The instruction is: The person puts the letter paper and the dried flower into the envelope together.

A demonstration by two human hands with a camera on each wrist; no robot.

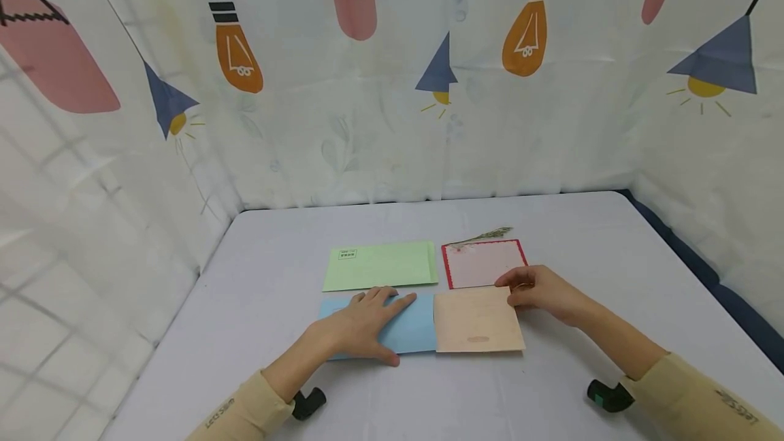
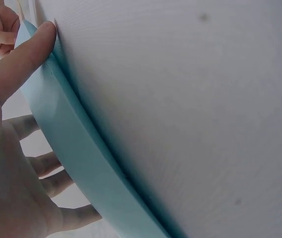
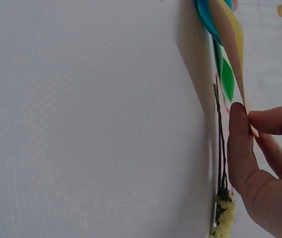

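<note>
A light blue envelope (image 1: 416,332) lies flat on the table under my left hand (image 1: 367,325). The fingers of that hand are spread, with the thumb at the near edge of the envelope, as the left wrist view also shows. A beige card (image 1: 474,322) adjoins its right end; whether the card is tucked inside or only meets it I cannot tell. My right hand (image 1: 535,291) pinches the card's far right corner between thumb and fingers. In the right wrist view the beige card (image 3: 233,54) bends up off the table at the pinched corner (image 3: 252,130).
Behind the blue envelope lies a green envelope (image 1: 382,267). To its right is a pink card with a red border (image 1: 480,260), and a dried flower sprig (image 1: 490,233) lies along its far edge. A patterned curtain (image 1: 392,121) hangs behind the white table (image 1: 269,257).
</note>
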